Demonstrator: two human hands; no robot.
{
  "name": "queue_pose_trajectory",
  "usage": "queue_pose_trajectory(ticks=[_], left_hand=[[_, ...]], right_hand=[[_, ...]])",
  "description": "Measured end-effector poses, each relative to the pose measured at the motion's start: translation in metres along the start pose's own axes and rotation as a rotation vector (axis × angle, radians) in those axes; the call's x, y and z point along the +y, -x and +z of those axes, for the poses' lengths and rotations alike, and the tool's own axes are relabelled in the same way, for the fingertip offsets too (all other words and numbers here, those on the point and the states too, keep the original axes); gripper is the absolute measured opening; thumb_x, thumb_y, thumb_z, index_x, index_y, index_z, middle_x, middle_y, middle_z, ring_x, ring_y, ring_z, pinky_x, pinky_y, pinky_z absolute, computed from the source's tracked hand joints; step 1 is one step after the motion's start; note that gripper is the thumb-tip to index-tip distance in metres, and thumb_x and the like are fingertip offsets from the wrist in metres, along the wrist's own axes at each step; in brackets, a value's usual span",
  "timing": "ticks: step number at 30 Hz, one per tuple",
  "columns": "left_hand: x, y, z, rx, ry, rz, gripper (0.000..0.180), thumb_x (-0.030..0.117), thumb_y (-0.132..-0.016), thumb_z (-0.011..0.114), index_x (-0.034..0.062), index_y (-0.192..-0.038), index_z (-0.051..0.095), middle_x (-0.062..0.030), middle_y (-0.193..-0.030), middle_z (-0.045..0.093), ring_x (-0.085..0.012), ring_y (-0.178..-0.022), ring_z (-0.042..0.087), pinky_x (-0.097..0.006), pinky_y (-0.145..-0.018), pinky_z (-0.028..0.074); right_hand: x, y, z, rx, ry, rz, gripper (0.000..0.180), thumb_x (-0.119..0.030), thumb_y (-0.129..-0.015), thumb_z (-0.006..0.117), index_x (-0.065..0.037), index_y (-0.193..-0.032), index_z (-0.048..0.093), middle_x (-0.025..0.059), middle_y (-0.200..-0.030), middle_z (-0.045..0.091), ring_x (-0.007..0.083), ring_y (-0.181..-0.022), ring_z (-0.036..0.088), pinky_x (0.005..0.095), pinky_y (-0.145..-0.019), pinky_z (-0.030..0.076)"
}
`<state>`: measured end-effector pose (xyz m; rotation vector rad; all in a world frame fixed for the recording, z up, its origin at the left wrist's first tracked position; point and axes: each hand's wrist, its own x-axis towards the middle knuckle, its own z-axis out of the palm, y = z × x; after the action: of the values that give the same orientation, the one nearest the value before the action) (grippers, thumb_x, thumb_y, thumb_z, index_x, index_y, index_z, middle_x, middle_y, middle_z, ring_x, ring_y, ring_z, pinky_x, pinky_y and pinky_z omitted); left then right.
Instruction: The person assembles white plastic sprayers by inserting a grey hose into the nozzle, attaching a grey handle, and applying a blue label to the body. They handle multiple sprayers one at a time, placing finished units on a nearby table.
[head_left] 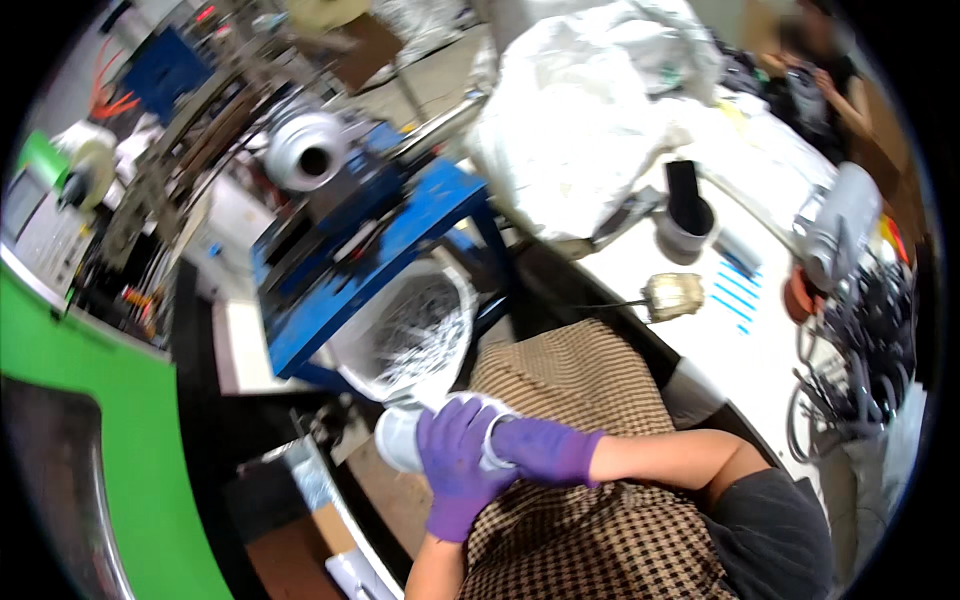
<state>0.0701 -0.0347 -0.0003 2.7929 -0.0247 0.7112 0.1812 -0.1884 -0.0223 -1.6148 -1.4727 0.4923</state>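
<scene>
A pale grey, round, hollow-looking plastic fitting (398, 441) is held low over my lap, both gloves around it. My left hand (458, 462), in a purple glove, wraps its middle with the fingers closed. My right hand (545, 450), also gloved in purple, is at the fitting's right end, by a pale rim. The right fingers are hidden behind or inside the piece, so their grip is not plain. Just beyond the hands stands a white bucket (467, 318) holding thin white shavings.
A blue metal stand (400, 255) carries a machine with a grey round part (300, 150). On the white table (625, 262) at right are a flat brush (672, 297), a grey cup (686, 238), blue strips (737, 300) and dark cables (865, 350). Another person (815, 85) is at the far right.
</scene>
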Motion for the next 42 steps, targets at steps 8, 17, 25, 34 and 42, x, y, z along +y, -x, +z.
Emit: queue_pose_trajectory(ticks=[8,17,25,34,42], left_hand=[[0.021,0.042,-0.010,-0.023,-0.137,0.373,0.036,0.039,-0.080,0.079,0.0237,-0.111,0.070,0.0038,-0.118,0.066,-0.0251,-0.121,0.056,-0.069,-0.109,0.030],[0.026,0.067,0.027,-0.335,-0.038,0.523,0.041,0.033,-0.088,0.066,0.0395,-0.128,0.068,0.0152,-0.130,0.063,-0.0064,-0.124,0.056,-0.059,-0.099,0.039],[0.006,0.097,0.042,-0.297,-0.247,0.640,0.056,0.032,-0.086,0.068,0.0357,-0.141,0.058,0.0117,-0.143,0.056,-0.0107,-0.133,0.051,-0.054,-0.109,0.037],[0.025,0.087,0.037,-0.204,-0.170,0.557,0.040,0.032,-0.096,0.051,0.0313,-0.136,0.058,0.0075,-0.140,0.056,-0.0137,-0.136,0.044,-0.057,-0.098,0.049],[0.003,0.094,0.025,-0.197,-0.289,0.624,0.045,0.034,-0.093,0.066,0.0296,-0.137,0.057,0.0006,-0.142,0.054,-0.0214,-0.137,0.042,-0.057,-0.096,0.050]], right_hand=[[-0.003,0.147,-0.113,1.155,0.207,0.487,0.025,-0.007,-0.084,0.076,-0.003,-0.108,0.071,0.0098,-0.106,0.070,0.0246,-0.095,0.067,0.0357,-0.088,0.054],[0.094,0.301,-0.162,1.058,0.754,0.840,0.022,-0.019,-0.067,0.083,-0.009,-0.086,0.076,0.0117,-0.094,0.069,0.0323,-0.095,0.063,0.0426,-0.084,0.051],[0.044,0.200,-0.165,1.092,0.690,0.389,0.015,-0.013,-0.074,0.081,-0.008,-0.086,0.072,0.0082,-0.093,0.064,0.0283,-0.093,0.060,0.0396,-0.082,0.048],[0.069,-0.061,-0.151,0.318,-0.036,0.255,0.026,-0.028,-0.093,0.069,-0.003,-0.088,0.070,0.0118,-0.086,0.064,0.0270,-0.086,0.058,0.0366,-0.081,0.049],[0.070,-0.104,-0.121,0.322,0.221,0.374,0.043,-0.032,-0.076,0.085,-0.005,-0.106,0.070,0.0150,-0.110,0.063,0.0271,-0.108,0.058,0.0388,-0.096,0.047]])
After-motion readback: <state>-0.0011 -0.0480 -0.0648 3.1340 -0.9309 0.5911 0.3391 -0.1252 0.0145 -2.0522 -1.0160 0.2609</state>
